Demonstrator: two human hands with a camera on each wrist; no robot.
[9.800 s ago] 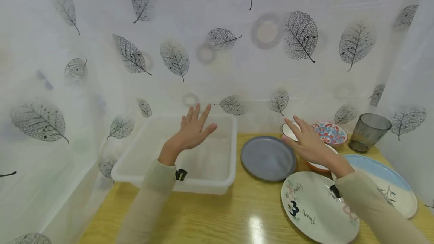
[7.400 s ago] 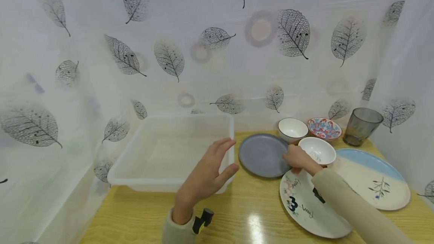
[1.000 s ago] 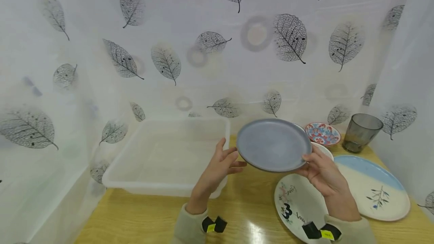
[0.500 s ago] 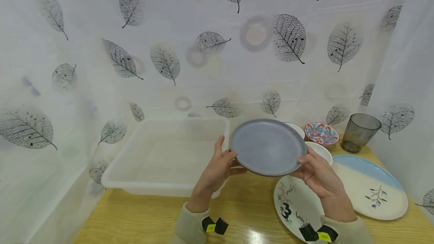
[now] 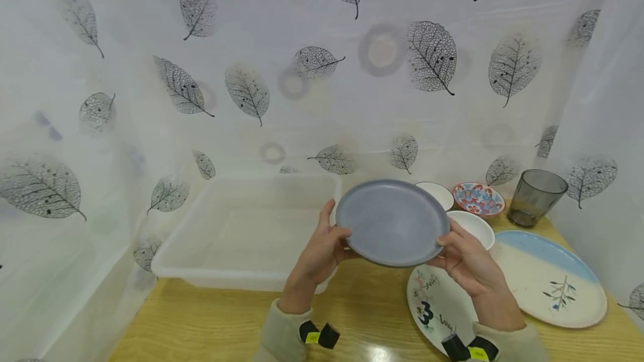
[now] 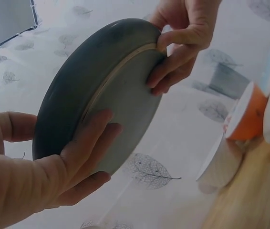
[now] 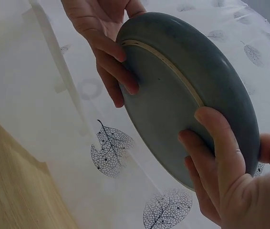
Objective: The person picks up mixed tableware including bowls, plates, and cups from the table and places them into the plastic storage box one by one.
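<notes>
A round grey-blue plate [image 5: 392,222] is held up over the table, tilted toward the head camera. My left hand [image 5: 319,253] grips its left edge, thumb on the rim and fingers spread under the base. On the opposite edge my right hand [image 5: 473,264] pinches the rim in the same way. Both wrist views show the underside of the plate [image 6: 130,90] with its pale foot ring, and fingertips of both hands pressed against it. Below the plate lies a cream plate [image 5: 437,306] with floral print and lettering, partly covered by the right wrist.
A white plastic tub [image 5: 241,278] stands at left. At right are a white bowl [image 5: 473,228], another white bowl [image 5: 435,194], a red-and-blue patterned bowl [image 5: 479,199], a grey glass [image 5: 537,197] and a blue-and-cream plate [image 5: 558,278]. A leaf-print curtain [image 5: 282,15] hangs behind.
The grey-blue plate was lifted off the table by my right hand. My left hand has since come from the tub side and taken its left edge; the plate has shifted slightly left and down.
</notes>
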